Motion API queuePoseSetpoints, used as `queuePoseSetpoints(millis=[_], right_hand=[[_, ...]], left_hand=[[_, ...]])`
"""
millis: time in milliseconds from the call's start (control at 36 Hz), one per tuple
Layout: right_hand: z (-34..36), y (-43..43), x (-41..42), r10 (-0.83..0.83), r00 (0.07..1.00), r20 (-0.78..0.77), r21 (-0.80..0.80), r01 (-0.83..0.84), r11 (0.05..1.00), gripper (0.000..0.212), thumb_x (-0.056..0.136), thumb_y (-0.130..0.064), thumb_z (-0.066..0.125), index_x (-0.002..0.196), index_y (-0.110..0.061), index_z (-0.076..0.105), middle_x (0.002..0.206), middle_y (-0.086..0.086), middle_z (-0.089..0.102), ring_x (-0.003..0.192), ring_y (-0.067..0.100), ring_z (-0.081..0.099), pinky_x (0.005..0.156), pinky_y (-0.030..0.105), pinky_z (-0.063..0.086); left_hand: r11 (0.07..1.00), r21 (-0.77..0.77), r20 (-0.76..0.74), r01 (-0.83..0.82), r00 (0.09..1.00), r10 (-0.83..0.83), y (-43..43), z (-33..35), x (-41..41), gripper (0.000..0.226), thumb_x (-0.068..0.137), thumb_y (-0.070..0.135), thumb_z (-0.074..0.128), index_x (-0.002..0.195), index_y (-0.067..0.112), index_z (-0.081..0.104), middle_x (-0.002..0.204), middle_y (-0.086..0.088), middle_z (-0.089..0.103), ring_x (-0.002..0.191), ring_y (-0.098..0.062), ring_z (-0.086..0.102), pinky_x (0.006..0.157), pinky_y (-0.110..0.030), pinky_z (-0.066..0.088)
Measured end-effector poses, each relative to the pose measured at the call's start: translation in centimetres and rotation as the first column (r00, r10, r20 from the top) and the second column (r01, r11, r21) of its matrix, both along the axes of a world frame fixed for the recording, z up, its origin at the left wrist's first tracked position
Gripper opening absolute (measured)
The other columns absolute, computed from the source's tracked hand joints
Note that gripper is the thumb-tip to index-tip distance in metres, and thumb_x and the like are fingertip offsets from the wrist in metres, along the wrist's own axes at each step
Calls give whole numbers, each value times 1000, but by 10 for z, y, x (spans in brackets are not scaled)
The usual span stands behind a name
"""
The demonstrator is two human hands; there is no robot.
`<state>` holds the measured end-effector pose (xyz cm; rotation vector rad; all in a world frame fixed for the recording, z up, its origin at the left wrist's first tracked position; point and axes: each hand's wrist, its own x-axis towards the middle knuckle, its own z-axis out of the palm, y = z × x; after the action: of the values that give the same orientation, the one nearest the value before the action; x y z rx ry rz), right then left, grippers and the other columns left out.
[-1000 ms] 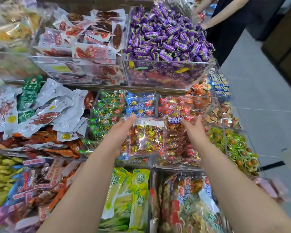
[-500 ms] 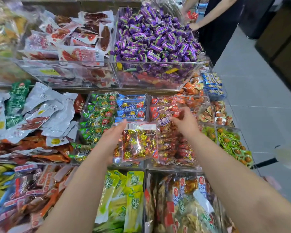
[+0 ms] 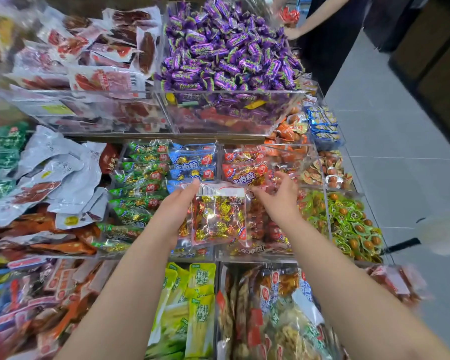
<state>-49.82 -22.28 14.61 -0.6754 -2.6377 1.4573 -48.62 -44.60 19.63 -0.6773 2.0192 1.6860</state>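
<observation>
Tiered acrylic bins (image 3: 244, 92) of packaged snacks; grey tiled floor (image 3: 400, 178) alongside. Left hand (image 3: 174, 211) grips a clear candy packet (image 3: 218, 216); right hand (image 3: 281, 201) is curled at the packet's corner, grip undetermined.

Bright, even light; wrapper glare; edges blurred and bowed.

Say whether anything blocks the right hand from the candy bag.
Nothing visible does: the left hand holds the candy bag by its left edge, and the right hand sits at its top-right corner.
</observation>
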Motion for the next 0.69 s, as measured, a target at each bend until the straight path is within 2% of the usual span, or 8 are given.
queuePoseSetpoints(millis=[111, 222, 333, 389, 444, 583, 639, 694], right_hand=[[16, -3, 26, -56, 985, -163, -76, 44, 996, 20, 89, -27, 62, 104, -26, 48, 118, 0, 44, 94, 5, 48, 75, 11, 35], [23, -6, 49, 13, 992, -122, -202, -37, 979, 7, 91, -27, 59, 87, -29, 54, 88, -4, 59, 77, 8, 56, 66, 18, 43], [27, -4, 60, 91, 994, 53, -623, -38, 781, 34, 74, -43, 69, 100, -21, 62, 84, -7, 66, 70, 6, 62, 63, 22, 54], [28, 0, 60, 183, 977, 113, -630, -71, 773, 44, 65, -40, 75, 104, -26, 58, 94, -4, 66, 69, 8, 61, 64, 29, 58], [29, 5, 59, 218, 967, 135, -669, -73, 740, 48, 59, -34, 79, 101, -32, 56, 100, 0, 64, 60, 4, 60, 55, 21, 52], [33, 16, 57, 358, 918, 172, -725, -128, 677, 42, 71, -28, 76, 109, -15, 62, 94, 9, 58, 69, 19, 56, 67, 30, 56], [34, 17, 57, 301, 945, 128, -715, -123, 689, 26, 81, -22, 70, 106, -19, 63, 99, 2, 67, 80, 23, 64, 77, 41, 57], [41, 19, 56, 123, 992, 30, -737, -61, 674, 17, 85, -16, 66, 92, -31, 63, 92, -7, 73, 77, 17, 69, 66, 33, 56]], left_hand=[[1000, 22, 16, -11, 1000, 11, 12, 1, 2, 92, 79, 74, 52, 153, 33, 17, 161, 8, 16, 145, -25, 23, 112, -56, 19], [999, 37, 21, -39, 999, 38, 26, 1, 2, 92, 81, 72, 52, 154, 31, 13, 161, 7, 13, 145, -26, 22, 112, -55, 20], [1000, 20, 9, -15, 1000, 15, 34, 1, 2, 99, 76, 74, 56, 153, 30, 13, 161, 3, 17, 143, -28, 27, 110, -57, 24], [999, 47, 7, -5, 1000, 5, 37, 2, 3, 105, 71, 73, 63, 153, 32, 12, 161, 2, 17, 143, -29, 26, 109, -60, 24], [996, 84, 8, -5, 1000, 5, 40, 2, 3, 109, 68, 69, 70, 152, 35, 10, 161, 2, 18, 143, -30, 26, 108, -63, 21], [998, 58, -40, -34, 999, 36, 43, 2, 0, 108, 67, 60, 76, 152, 33, 15, 158, -1, 25, 135, -29, 38, 102, -56, 35], [999, 17, -86, -41, 995, 42, 42, 4, -1, 101, 73, 57, 74, 152, 30, 17, 155, -2, 31, 127, -25, 43, 91, -46, 46], [997, 7, -114, -81, 990, 81, 38, 5, -3, 89, 82, 54, 67, 152, 29, 19, 154, -2, 34, 130, -26, 42, 95, -45, 40]])
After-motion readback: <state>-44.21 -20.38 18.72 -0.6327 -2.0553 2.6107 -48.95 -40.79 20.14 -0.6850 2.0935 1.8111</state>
